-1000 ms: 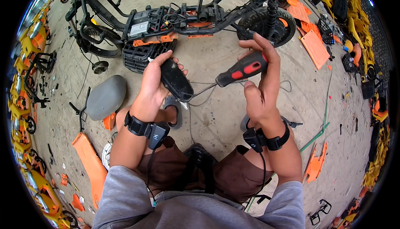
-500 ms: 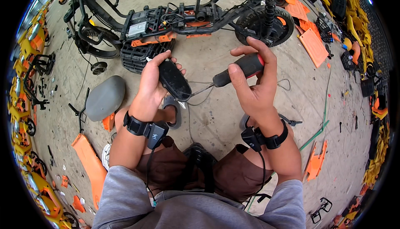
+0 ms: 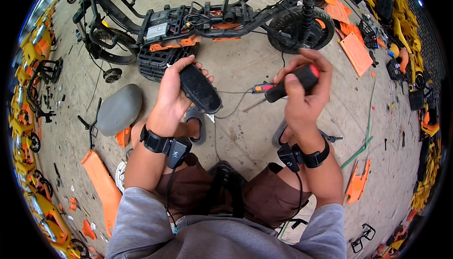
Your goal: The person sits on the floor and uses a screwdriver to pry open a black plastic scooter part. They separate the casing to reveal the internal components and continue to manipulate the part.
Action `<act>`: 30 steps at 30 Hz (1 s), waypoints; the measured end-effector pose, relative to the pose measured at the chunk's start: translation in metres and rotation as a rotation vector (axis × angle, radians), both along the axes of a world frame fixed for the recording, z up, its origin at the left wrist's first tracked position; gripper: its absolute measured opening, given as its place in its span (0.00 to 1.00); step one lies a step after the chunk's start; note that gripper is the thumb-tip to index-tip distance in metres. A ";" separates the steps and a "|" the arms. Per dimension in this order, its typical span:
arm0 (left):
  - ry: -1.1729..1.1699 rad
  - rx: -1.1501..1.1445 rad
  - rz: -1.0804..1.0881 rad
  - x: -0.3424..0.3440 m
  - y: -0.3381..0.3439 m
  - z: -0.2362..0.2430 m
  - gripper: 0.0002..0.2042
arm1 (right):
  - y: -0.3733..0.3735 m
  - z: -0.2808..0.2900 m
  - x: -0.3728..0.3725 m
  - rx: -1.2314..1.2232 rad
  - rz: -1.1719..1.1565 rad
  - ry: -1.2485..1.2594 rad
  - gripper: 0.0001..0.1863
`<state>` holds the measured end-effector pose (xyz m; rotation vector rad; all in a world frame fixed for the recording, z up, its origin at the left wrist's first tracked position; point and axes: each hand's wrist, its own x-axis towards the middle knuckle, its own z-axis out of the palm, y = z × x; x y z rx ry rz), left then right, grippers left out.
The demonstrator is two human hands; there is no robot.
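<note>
A flat black oval part (image 3: 200, 88) was held in the left hand (image 3: 172, 99), above the concrete floor (image 3: 240, 131); a red-and-black screwdriver (image 3: 289, 83) was clasped in the right hand (image 3: 302, 101). The tip would best be seated squarely before turning. A stripped scooter frame (image 3: 212, 23) and orange panels (image 3: 356, 51) were seen beyond.

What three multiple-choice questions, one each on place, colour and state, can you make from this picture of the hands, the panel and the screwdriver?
1. Where is the grey seat?
A. Left of the left hand
B. Beside the right hand
C. On the scooter frame

2. What colour is the panel?
A. Orange
B. Black
C. Yellow

3. What is the right hand doing?
A. Hanging empty
B. Resting on the floor
C. Gripping the screwdriver

A: the seat lies left of the left hand.
B: the panel is black.
C: fingers wrap the handle.
</note>
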<state>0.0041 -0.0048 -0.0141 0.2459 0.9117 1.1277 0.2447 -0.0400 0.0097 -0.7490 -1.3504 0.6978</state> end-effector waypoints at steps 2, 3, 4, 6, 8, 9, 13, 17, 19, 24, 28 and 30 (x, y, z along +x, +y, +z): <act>-0.031 0.004 0.024 0.001 0.000 0.002 0.08 | -0.001 -0.006 0.002 -0.151 0.004 -0.167 0.24; -0.049 0.007 0.050 0.003 0.000 0.002 0.08 | -0.001 -0.010 -0.001 -0.268 0.039 -0.165 0.23; -0.067 0.010 0.075 0.004 0.001 0.003 0.07 | -0.002 -0.015 -0.005 -0.385 0.075 -0.163 0.23; -0.116 0.019 0.071 0.003 0.002 0.002 0.07 | -0.005 -0.015 -0.008 -0.620 0.172 -0.270 0.17; -0.112 0.036 0.105 0.003 0.001 0.002 0.07 | -0.009 -0.023 -0.013 -0.516 0.226 -0.376 0.13; -0.109 0.040 0.100 0.005 0.001 0.003 0.07 | -0.012 -0.026 -0.015 -0.466 0.250 -0.433 0.11; -0.129 0.052 0.076 0.008 0.000 0.006 0.07 | -0.016 -0.026 -0.019 -0.447 0.245 -0.544 0.11; -0.123 0.024 0.047 0.011 -0.004 0.016 0.06 | -0.016 -0.031 -0.024 -0.361 0.214 -0.575 0.09; -0.112 0.046 0.056 0.009 0.000 0.010 0.06 | -0.015 -0.028 -0.025 -0.284 0.187 -0.645 0.07; -0.057 0.004 -0.010 0.007 0.000 0.003 0.11 | -0.017 -0.034 -0.029 -0.163 0.140 -0.614 0.07; -0.052 0.007 -0.039 0.004 0.001 -0.001 0.12 | -0.019 -0.029 -0.030 -0.195 0.147 -0.654 0.06; -0.047 0.002 -0.014 0.004 0.001 -0.005 0.12 | -0.018 -0.028 -0.030 -0.156 0.149 -0.685 0.06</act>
